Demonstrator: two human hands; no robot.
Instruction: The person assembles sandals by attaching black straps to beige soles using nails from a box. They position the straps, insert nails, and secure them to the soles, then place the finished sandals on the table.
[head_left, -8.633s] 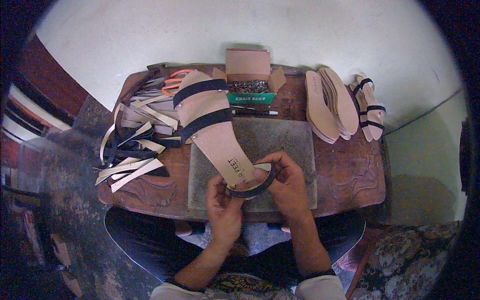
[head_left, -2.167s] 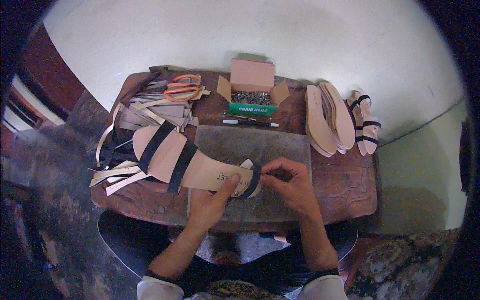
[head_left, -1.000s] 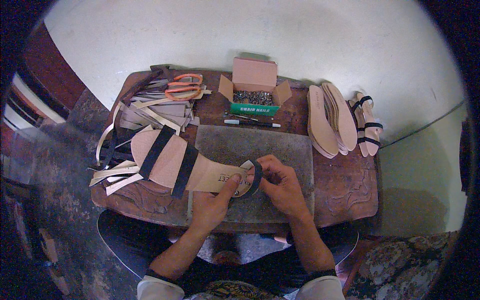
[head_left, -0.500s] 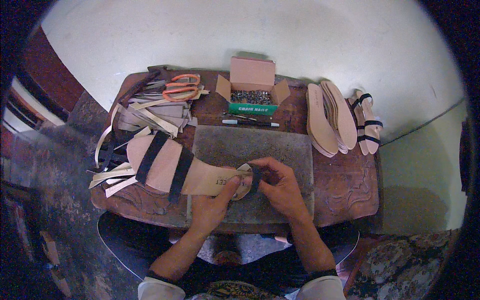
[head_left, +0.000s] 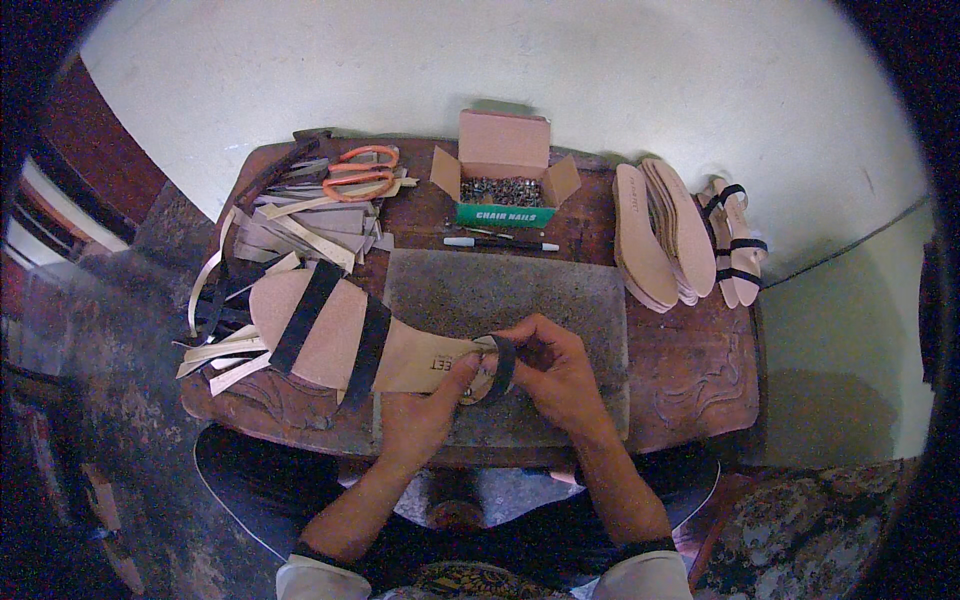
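A tan sandal sole [head_left: 335,335] with two black straps across its front lies sideways on the wooden table [head_left: 690,390], heel toward me. My left hand [head_left: 425,415] grips the heel end from below, thumb on top. My right hand [head_left: 555,370] pinches a narrow black strap [head_left: 503,362] that loops over the heel. Both hands sit over a grey stone slab [head_left: 520,300].
At the back stands an open cardboard box of nails [head_left: 505,185], with a pen [head_left: 500,243] in front. Orange scissors [head_left: 355,172] lie on a pile of tan and black strips [head_left: 290,225] at the left. Stacked soles [head_left: 665,235] and strapped sandals [head_left: 735,240] are at the right.
The sandal has swung from pointing away to lying sideways with its toe to the left. My hands shifted slightly and the black strap now stands looped over the heel.
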